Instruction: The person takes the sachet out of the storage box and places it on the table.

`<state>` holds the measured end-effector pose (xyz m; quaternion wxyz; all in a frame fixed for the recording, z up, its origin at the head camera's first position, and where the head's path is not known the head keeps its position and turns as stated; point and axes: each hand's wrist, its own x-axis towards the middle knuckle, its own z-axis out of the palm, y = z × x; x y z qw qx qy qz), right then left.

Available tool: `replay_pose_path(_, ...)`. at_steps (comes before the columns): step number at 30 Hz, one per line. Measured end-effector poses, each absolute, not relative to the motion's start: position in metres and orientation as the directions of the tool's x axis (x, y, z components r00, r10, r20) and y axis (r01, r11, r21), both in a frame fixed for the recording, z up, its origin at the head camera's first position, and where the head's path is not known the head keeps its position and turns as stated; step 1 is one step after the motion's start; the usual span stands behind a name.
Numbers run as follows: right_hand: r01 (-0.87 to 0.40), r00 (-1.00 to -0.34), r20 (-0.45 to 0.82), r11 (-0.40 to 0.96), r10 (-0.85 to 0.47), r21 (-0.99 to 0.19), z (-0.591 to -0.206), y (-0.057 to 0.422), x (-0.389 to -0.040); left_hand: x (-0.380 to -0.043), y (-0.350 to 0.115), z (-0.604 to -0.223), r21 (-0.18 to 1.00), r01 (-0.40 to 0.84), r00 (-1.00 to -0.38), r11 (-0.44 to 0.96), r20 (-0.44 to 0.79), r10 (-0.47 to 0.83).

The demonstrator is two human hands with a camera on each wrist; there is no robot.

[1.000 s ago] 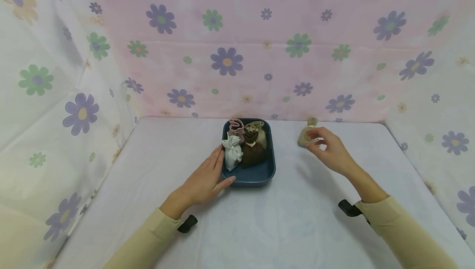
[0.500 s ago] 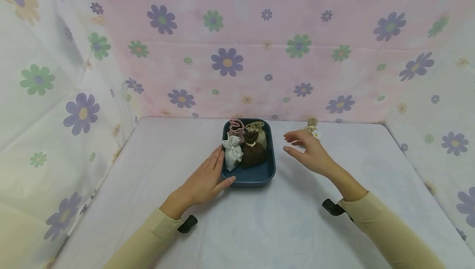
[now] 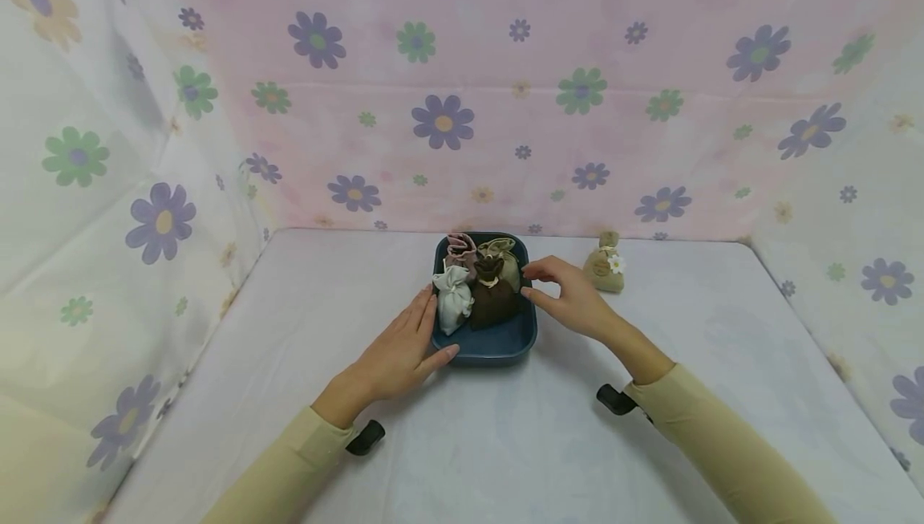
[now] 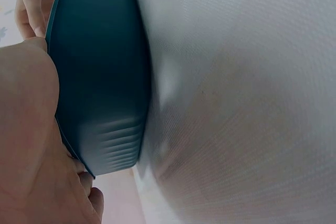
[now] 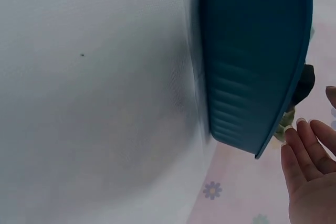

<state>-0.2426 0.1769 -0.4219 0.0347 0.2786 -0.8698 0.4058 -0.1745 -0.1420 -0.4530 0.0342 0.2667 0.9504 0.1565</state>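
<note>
In the head view a dark blue bin [image 3: 494,360] stands on the white-covered table, holding several drawstring pouches. A white pouch [image 3: 452,307] and a dark brown pouch [image 3: 494,305] lie in front of a pink pouch [image 3: 459,253] and an olive-green pouch [image 3: 509,269]. My left hand [image 3: 390,354] rests with straight fingers along the bin's left rim, thumb at the front corner. Relaxed and holding nothing, my right hand [image 3: 570,298] has its fingertips right at the right rim, beside the green and brown pouches. The right wrist view shows these fingers [image 5: 310,153] spread near the rim.
Right of the bin, behind my right hand, a tan burlap pouch [image 3: 601,274] with a small white flower stands on the table [image 3: 310,291]. A pink flowered cloth [image 3: 476,179] hangs directly behind the table's back edge, and flowered cloth also closes both sides.
My right hand has let go of the tan burlap pouch and moved left to the bin's right rim. The tan pouch stays on the table. My left hand has not moved.
</note>
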Motion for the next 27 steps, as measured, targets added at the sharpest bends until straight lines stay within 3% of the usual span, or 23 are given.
replay_pose_path(27, -0.538, -0.821, 0.232, 0.567, -0.522, -0.624, -0.430, 0.141, -0.262, -0.174, -0.142, -0.452, 0.309, 0.490, -0.858, 0.815, 0.010, 0.513)
